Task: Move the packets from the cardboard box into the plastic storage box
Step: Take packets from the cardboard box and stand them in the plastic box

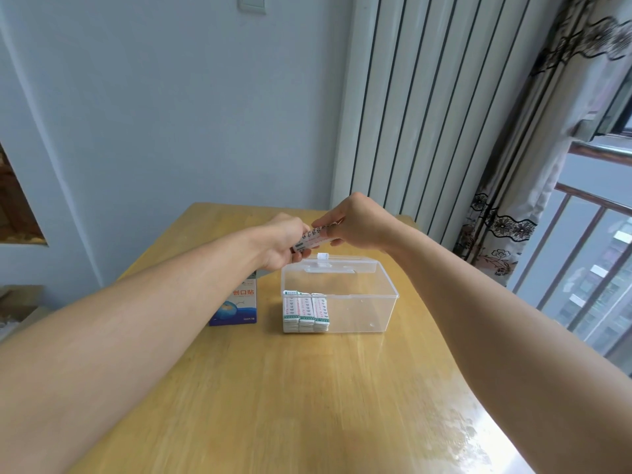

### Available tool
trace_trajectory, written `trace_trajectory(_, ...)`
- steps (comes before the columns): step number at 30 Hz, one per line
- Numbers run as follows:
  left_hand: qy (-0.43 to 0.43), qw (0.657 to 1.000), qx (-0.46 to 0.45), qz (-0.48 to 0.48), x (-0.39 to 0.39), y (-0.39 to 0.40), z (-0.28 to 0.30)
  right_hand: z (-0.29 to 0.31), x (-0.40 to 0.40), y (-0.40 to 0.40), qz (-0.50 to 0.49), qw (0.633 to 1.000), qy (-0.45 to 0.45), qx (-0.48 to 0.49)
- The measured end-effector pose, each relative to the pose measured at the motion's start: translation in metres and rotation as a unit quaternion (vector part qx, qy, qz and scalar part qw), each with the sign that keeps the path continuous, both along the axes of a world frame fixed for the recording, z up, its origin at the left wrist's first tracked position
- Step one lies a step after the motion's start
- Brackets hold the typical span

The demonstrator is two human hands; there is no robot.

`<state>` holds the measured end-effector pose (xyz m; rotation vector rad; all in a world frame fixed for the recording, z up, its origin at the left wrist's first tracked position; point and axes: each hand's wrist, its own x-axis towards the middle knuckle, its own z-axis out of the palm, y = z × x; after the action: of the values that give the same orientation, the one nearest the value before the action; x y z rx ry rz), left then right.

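A clear plastic storage box [372, 302] stands open on the wooden table [307, 388], its lid tipped back. Three stacks of white packets [305, 313] stand upright in its left end. Just left of it stands the blue and white cardboard box [239, 307], partly hidden by my left forearm. Above the storage box's back edge, my left hand [284, 242] and my right hand [359, 222] together hold a bundle of packets [313, 238], tilted down to the left, one hand at each end.
The table's far edge meets a blue-grey wall. A white ribbed panel and a patterned curtain [513, 217] stand at the back right, with a window railing beyond. The table's right edge curves near my right forearm.
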<state>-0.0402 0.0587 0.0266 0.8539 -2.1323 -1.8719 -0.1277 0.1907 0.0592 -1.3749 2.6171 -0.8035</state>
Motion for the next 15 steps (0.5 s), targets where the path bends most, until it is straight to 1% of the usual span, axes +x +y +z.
trace_trajectory(4, 0.006, 1.0, 0.006, 0.02, -0.002, 0.003, 0.001, -0.001, 0.001, 0.001, 0.003, 0.996, 0.073, 0.046)
trace_trajectory(6, 0.016, 0.999, 0.02, 0.022, -0.003, 0.002, 0.002, -0.002, 0.0, 0.001, 0.0, 0.994, 0.088, 0.07)
trace_trajectory(8, 0.04, 0.998, 0.046, 0.013, -0.002, 0.002, 0.003, -0.003, -0.004, 0.001, -0.018, 0.995, 0.064, 0.068)
trace_trajectory(11, 0.097, 0.992, 0.076, 0.013, -0.003, -0.002, 0.004, -0.005, -0.012, 0.002, -0.074, 0.996, -0.05, -0.01)
trace_trajectory(12, 0.111, 0.99, 0.08, 0.022, -0.004, -0.004, 0.003, -0.006, -0.012, 0.002, -0.081, 0.994, -0.065, -0.028)
trace_trajectory(13, 0.12, 0.989, 0.085, 0.032, -0.004, -0.005, 0.002, -0.007, -0.012, 0.002, -0.075, 0.995, -0.052, -0.029)
trace_trajectory(15, 0.123, 0.988, 0.084, 0.047, -0.006, -0.007, 0.001, -0.009, -0.008, 0.001, -0.04, 0.999, 0.032, 0.011)
